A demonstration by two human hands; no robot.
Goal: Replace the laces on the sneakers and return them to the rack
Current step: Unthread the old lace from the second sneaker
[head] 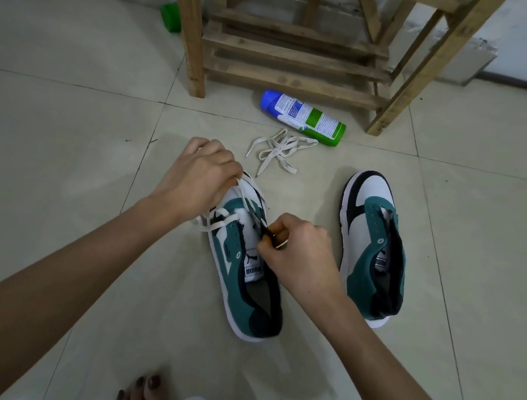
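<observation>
Before the wooden rack (286,56), two teal, white and black sneakers (242,286) sit on the floor (73,121), tongues labelled PUMA. The left hand (197,179) grips a cream lace (219,223); the right hand (296,249) pinches its tip.

Left hand (199,179) is curled over the toe of the near sneaker (244,271), so the front eyelets are hidden, and so is the spot where the white lace (219,220) runs under its fingers. Right hand (299,250) pinches a lace end (279,244) that's mostly covered, can't tell its colour. Wooden rack (292,53) is chopped by the top edge. Green thing (170,15) behind its leg is blurry and half hidden. Spray can (303,117) print is too tiny to read. Toes (146,392) are cut off at the bottom.
</observation>
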